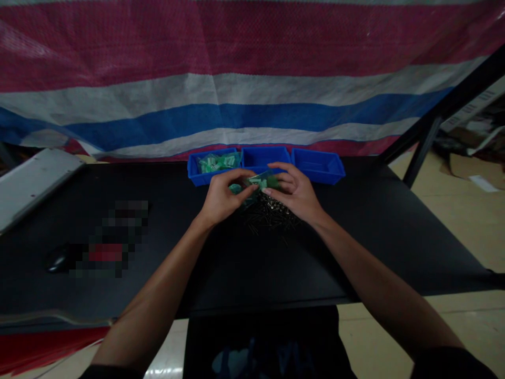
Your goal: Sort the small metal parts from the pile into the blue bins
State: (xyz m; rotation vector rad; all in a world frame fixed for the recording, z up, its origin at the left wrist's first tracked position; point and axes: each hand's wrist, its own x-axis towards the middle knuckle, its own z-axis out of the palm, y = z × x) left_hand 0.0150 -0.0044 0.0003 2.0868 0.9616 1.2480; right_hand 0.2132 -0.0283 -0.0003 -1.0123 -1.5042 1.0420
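My left hand (224, 198) and my right hand (300, 192) pinch a small clear plastic bag (261, 180) with pale green pieces in it, holding it between them over the table. Under the hands lies a pile of loose screws (272, 217), some heads shiny, the shanks dark. Another bit of green in plastic (235, 188) shows beside my left fingers, partly hidden. Just behind the hands, the left blue bin (194, 178) holds several clear bags of green pieces (216, 162).
A middle blue bin (265, 157) and a right blue bin (317, 166) stand in the same row on the black table (379, 231). A computer mouse (58, 259) and a blurred-out item lie at left, near a white metal case (35, 181). Striped sheeting (221, 116) hangs behind.
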